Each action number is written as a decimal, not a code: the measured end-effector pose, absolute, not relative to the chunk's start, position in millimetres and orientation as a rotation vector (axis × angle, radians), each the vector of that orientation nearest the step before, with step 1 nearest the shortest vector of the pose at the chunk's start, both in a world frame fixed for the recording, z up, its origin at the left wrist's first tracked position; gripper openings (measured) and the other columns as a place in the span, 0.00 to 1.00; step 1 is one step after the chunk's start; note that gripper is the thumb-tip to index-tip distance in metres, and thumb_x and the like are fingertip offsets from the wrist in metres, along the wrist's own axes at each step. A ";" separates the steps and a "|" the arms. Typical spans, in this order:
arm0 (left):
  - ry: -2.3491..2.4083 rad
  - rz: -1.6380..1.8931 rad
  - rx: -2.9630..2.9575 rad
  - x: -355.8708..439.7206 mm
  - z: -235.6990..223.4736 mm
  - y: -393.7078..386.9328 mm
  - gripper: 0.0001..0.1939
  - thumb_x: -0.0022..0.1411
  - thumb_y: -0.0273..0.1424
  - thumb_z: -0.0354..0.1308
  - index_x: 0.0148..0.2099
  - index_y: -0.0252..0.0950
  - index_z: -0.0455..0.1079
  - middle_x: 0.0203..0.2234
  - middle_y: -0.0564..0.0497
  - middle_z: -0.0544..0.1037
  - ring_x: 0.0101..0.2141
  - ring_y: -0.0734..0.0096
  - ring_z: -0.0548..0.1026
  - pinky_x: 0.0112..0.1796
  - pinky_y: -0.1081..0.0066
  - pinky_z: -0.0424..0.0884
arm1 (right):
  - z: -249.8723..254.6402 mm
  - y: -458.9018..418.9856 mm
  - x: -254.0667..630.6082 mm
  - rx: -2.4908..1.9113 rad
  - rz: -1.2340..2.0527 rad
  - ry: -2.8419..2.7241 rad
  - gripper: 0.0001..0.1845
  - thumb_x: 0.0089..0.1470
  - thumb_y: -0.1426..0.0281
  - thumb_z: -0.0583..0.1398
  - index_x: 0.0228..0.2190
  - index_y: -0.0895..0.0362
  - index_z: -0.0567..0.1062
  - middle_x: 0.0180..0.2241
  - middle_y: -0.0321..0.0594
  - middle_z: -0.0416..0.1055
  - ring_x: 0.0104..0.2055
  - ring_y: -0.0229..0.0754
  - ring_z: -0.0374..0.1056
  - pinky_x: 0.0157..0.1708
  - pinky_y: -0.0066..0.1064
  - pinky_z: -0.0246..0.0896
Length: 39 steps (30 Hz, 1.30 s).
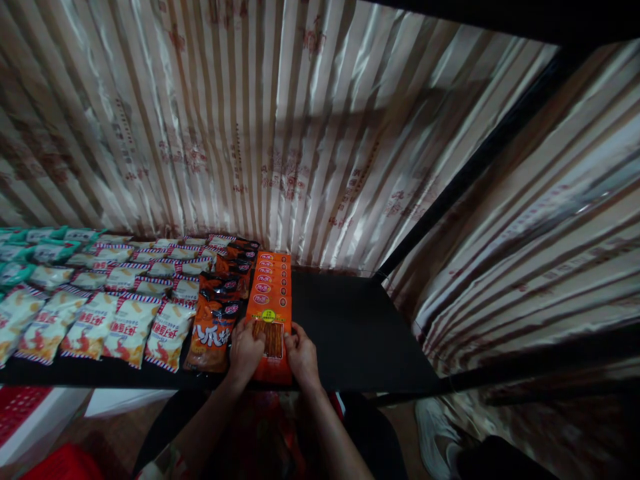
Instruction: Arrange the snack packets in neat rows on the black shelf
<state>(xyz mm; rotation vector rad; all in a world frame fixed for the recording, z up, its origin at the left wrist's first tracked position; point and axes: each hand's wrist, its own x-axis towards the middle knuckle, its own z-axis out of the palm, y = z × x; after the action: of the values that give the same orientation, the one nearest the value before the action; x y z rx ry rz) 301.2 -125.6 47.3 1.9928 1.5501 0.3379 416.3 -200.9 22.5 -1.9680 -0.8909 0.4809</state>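
Observation:
Both of my hands grip the front orange snack packet (275,340), which has a clear window showing brown sticks. My left hand (246,352) holds its left edge with curled fingers. On the opposite edge, my right hand (302,357) pinches the packet. Behind it, several matching orange packets (270,273) overlap in a row running toward the curtain. Immediately left stands a row of brown-orange snack bags (213,333), the front one close to my left hand. All of these lie on a black shelf (350,333).
White snack bags with striped edges (167,333) fill rows further left, with green bags (50,250) at the far left. A striped curtain (280,133) hangs behind. A black post (475,160) rises at right. Below are a red basket (20,407) and a shoe (435,437).

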 end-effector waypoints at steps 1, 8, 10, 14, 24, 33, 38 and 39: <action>1.555 0.336 1.997 301.5 46.9 -125.5 0.23 0.58 0.28 0.47 0.55 0.25 0.64 0.55 0.38 0.65 0.55 0.58 0.62 0.56 0.68 0.55 | 22.2 -200.7 416.4 -1.969 0.476 -0.894 0.25 0.52 0.63 0.52 0.47 0.66 0.70 0.18 0.34 0.69 0.21 0.38 0.65 0.24 0.25 0.55; 1.591 0.348 2.021 304.5 44.0 -126.8 0.23 0.59 0.28 0.47 0.55 0.27 0.64 0.55 0.39 0.66 0.55 0.59 0.63 0.55 0.67 0.56 | 22.1 -199.2 418.3 -2.001 0.493 -0.915 0.25 0.52 0.65 0.50 0.47 0.68 0.69 0.19 0.35 0.69 0.21 0.37 0.66 0.24 0.24 0.56; 1.595 0.361 2.043 304.6 42.5 -128.4 0.23 0.59 0.28 0.46 0.56 0.27 0.64 0.55 0.38 0.65 0.55 0.59 0.63 0.56 0.66 0.56 | 20.5 -199.2 418.7 -1.996 0.487 -0.920 0.25 0.52 0.64 0.50 0.47 0.68 0.69 0.19 0.35 0.69 0.21 0.37 0.65 0.24 0.24 0.56; 1.586 0.415 2.167 304.6 37.3 -135.0 0.23 0.58 0.27 0.48 0.55 0.26 0.64 0.56 0.36 0.64 0.57 0.55 0.61 0.56 0.61 0.57 | 16.9 -200.1 419.0 -1.975 0.479 -0.906 0.25 0.52 0.62 0.50 0.47 0.66 0.69 0.18 0.34 0.69 0.21 0.37 0.66 0.23 0.24 0.56; 1.331 0.571 2.421 317.4 35.2 -140.7 0.22 0.59 0.25 0.45 0.55 0.35 0.66 0.60 0.43 0.58 0.61 0.53 0.51 0.54 0.56 0.58 | 16.1 -200.8 416.4 -1.910 0.523 -0.881 0.26 0.52 0.62 0.51 0.48 0.67 0.67 0.18 0.35 0.70 0.20 0.38 0.66 0.23 0.24 0.58; 1.247 0.569 2.542 336.4 30.3 -127.5 0.21 0.62 0.32 0.47 0.57 0.43 0.64 0.60 0.48 0.59 0.62 0.54 0.48 0.57 0.53 0.52 | 18.6 -200.7 415.3 -1.961 0.486 -0.917 0.27 0.52 0.64 0.50 0.50 0.67 0.65 0.19 0.34 0.70 0.21 0.38 0.67 0.24 0.25 0.59; 1.228 0.567 2.590 338.6 23.0 -121.9 0.22 0.62 0.32 0.47 0.59 0.43 0.61 0.60 0.47 0.59 0.62 0.54 0.49 0.58 0.52 0.50 | 22.3 -201.1 415.2 -1.978 0.502 -0.941 0.27 0.53 0.65 0.50 0.51 0.67 0.64 0.19 0.35 0.71 0.22 0.39 0.68 0.26 0.26 0.60; 1.226 0.566 2.593 338.6 21.7 -121.5 0.23 0.62 0.32 0.47 0.59 0.43 0.60 0.60 0.47 0.59 0.62 0.54 0.49 0.58 0.52 0.50 | 22.5 -201.0 415.3 -1.983 0.501 -0.945 0.27 0.53 0.65 0.50 0.51 0.68 0.64 0.20 0.36 0.71 0.23 0.39 0.69 0.27 0.26 0.60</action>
<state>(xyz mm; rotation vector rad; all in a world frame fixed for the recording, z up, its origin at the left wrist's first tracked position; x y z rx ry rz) 338.6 -121.5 21.7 2.5928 1.2259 0.5660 415.3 -201.0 22.5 -1.9829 -0.9451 0.5012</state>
